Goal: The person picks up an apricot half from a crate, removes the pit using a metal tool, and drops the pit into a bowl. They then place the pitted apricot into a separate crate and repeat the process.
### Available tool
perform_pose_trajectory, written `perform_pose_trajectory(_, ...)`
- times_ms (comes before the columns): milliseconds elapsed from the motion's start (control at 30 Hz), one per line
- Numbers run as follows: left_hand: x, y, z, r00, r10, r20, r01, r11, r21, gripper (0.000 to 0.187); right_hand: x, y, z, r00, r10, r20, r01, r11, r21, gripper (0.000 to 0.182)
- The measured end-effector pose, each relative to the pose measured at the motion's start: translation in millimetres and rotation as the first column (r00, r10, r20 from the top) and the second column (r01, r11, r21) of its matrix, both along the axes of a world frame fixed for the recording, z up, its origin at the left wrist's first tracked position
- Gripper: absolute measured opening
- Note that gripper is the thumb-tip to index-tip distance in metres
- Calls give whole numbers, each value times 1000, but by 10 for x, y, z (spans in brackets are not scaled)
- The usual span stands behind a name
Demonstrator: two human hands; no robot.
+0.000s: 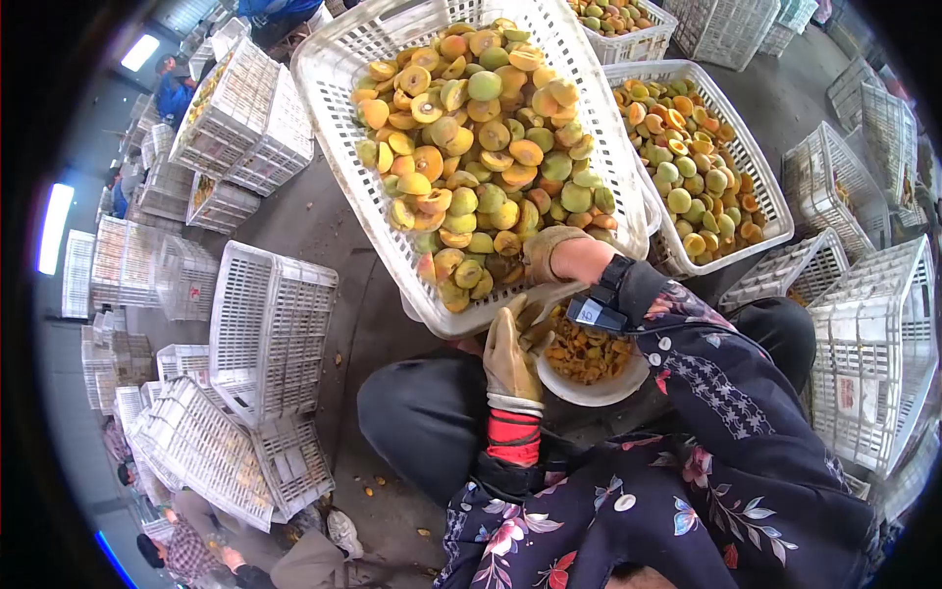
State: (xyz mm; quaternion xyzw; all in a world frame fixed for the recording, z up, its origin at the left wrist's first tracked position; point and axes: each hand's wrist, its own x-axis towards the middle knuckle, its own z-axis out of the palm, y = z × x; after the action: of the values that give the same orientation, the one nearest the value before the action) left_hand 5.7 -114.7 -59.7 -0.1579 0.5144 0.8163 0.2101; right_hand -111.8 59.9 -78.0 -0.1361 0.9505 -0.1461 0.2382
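Observation:
A white slatted crate point(339, 162) full of yellow-green, apricot-like fruit point(481, 147), many of them cut in half, tilts in front of me. My right hand point(551, 253), in a tan glove, is at the crate's near edge against the fruit. Its fingers curl downward, and what they grip, if anything, is hidden. Just below that edge is my left hand point(510, 358), also gloved, with its fingers stretched upward and apart from the thumb. Beside it and beneath my right forearm, a white bowl point(579, 396) holds brownish-orange pieces point(587, 351), perhaps pits.
Another white crate point(770, 211) of whole and halved fruit sits at the right, with a further fruit crate point(620, 47) behind. Stacked crates point(270, 334) stand at left, and more point(873, 363) at right. People work at far left, one in a checked shirt point(191, 550).

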Motion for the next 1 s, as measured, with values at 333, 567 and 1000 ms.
perform_pose_trajectory(333,-20,-6,76,999,38,39,-41,997,70,54,193,230,5,956,-231,182,285,882,-376,42)
perform_pose_trajectory(567,36,198,336,972,-149,-182,161,985,55,44,926,38,1112,841,-381,384,510,796,-326,39)
perform_pose_trajectory(1000,67,277,490,987,34,-154,25,930,366,40,1605,225,998,878,-475,52,448,781,-434,33)
